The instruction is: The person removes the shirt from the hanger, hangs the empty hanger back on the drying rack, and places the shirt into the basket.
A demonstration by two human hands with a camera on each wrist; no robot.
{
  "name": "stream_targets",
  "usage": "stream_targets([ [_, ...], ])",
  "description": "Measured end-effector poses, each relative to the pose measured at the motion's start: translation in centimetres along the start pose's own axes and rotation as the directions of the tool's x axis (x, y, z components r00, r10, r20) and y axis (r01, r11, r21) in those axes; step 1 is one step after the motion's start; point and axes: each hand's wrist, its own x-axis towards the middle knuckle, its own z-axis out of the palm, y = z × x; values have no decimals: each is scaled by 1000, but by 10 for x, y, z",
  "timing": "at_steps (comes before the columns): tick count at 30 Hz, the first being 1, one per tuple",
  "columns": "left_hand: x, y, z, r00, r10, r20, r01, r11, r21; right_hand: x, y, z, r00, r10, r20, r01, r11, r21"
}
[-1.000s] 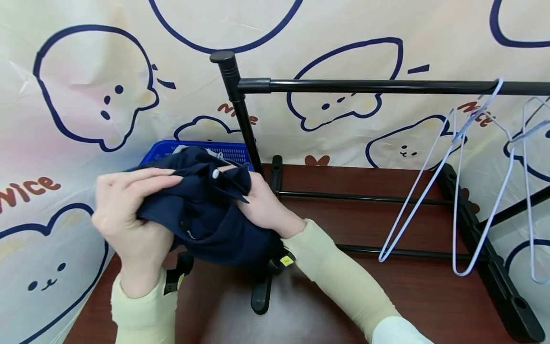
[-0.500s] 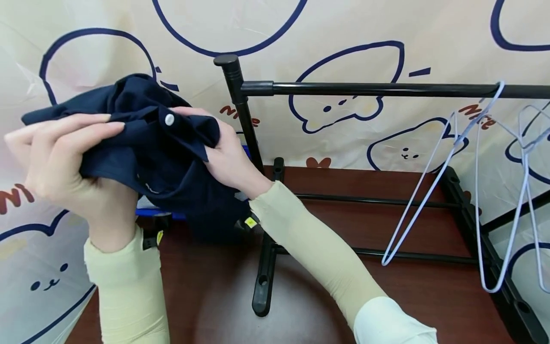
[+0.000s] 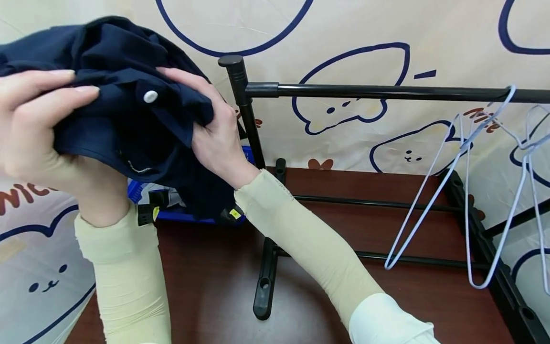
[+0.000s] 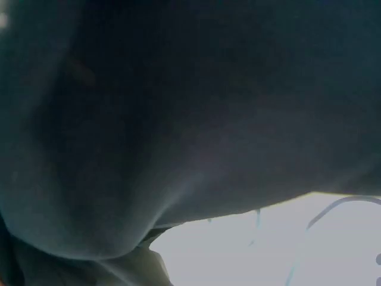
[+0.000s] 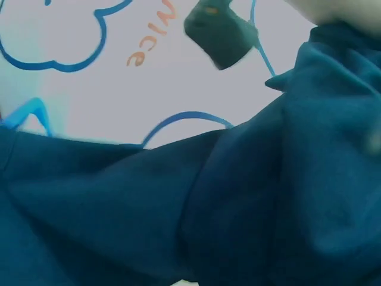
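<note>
A bunched navy garment (image 3: 116,119) with a white button (image 3: 150,97) is held up at the upper left of the head view. My left hand (image 3: 51,129) grips its left edge, fingers over the cloth. On the other side, my right hand (image 3: 221,138) holds a fold of it near the button. Dark cloth (image 4: 190,107) fills most of the left wrist view, and blue-looking cloth (image 5: 149,208) covers the lower part of the right wrist view. Some fingertips are hidden in the fabric.
Below the garment, a blue basket (image 3: 180,216) with items inside stands on the brown table (image 3: 206,286). A black rack rail (image 3: 365,91) runs to the right. Light-blue wire hangers (image 3: 480,286) hang from it. Behind is a patterned curtain (image 3: 343,28).
Both hands have lifted the garment up and left, away from over the basket, nearer the camera. More of the basket's front now shows beneath it.
</note>
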Motion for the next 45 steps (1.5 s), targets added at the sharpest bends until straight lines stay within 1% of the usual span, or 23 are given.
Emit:
stream_targets([
  [3, -9, 7, 5, 1000, 4, 15, -4, 999, -32, -15, 12, -1, 998, 63, -31, -64, 997, -39],
  [6, -25, 13, 4, 994, -73, 85, 78, 996, -53, -37, 28, -2, 976, 204, -71, -213, 966, -147],
  [8, -37, 10, -2, 978, -129, 165, 138, 990, -41, -52, 37, -2, 943, 317, -103, -333, 909, -252],
  [12, -66, -14, -19, 902, -239, 360, 236, 970, 54, -80, 54, -3, 853, 503, -137, -504, 726, -469],
  [14, -80, -35, -32, 826, -318, 466, 285, 948, 143, -91, 60, -4, 818, 560, -128, -527, 642, -557],
  [15, -86, -46, -38, 775, -364, 517, 308, 932, 193, -95, 64, -5, 804, 581, -123, -531, 610, -588],
  [16, -91, -56, -44, 719, -404, 566, 326, 915, 239, -100, 66, -6, 791, 601, -117, -533, 584, -612],
  [20, -105, -86, -64, 454, -553, 699, 387, 829, 404, -113, 73, -10, 750, 652, -107, -549, 526, -650],
  [23, -110, -99, -75, 329, -585, 741, 413, 795, 444, -118, 70, -13, 747, 660, -81, -544, 537, -644],
  [26, -111, -108, -83, 249, -603, 758, 420, 772, 477, -122, 63, -16, 788, 615, -4, -465, 592, -659],
  [27, -111, -109, -85, 238, -622, 746, 409, 761, 503, -123, 60, -17, 800, 599, 31, -430, 608, -667],
  [29, -108, -107, -88, 224, -711, 666, 389, 692, 608, -127, 56, -19, 813, 573, 101, -361, 633, -685],
  [30, -106, -106, -88, 240, -762, 601, 381, 644, 664, -131, 54, -21, 811, 570, 131, -336, 637, -694],
  [33, -103, -97, -89, 350, -860, 372, 477, 505, 720, -141, 54, -24, 775, 604, 185, -308, 618, -724],
  [34, -103, -94, -88, 387, -864, 323, 549, 497, 672, -144, 55, -25, 761, 620, 189, -311, 605, -733],
  [35, -104, -91, -86, 432, -848, 307, 599, 524, 605, -147, 56, -27, 749, 635, 188, -316, 592, -742],
  [36, -105, -89, -85, 478, -816, 325, 617, 575, 537, -150, 59, -28, 737, 651, 183, -325, 577, -749],
  [37, -107, -87, -83, 499, -786, 365, 628, 618, 473, -151, 61, -28, 727, 663, 177, -331, 565, -756],
  [38, -109, -85, -81, 500, -757, 421, 626, 652, 428, -153, 63, -29, 718, 675, 171, -338, 552, -763],
  [39, -111, -83, -79, 482, -731, 482, 610, 675, 414, -154, 65, -29, 711, 684, 164, -339, 538, -772],
  [40, -114, -83, -76, 439, -713, 547, 580, 690, 433, -155, 67, -29, 709, 687, 159, -333, 525, -783],
  [41, -117, -83, -75, 381, -698, 606, 528, 703, 478, -156, 69, -28, 706, 690, 159, -323, 513, -795],
  [45, -134, -91, -75, 75, -692, 718, 307, 701, 643, -161, 73, -24, 715, 676, 178, -243, 480, -843],
])
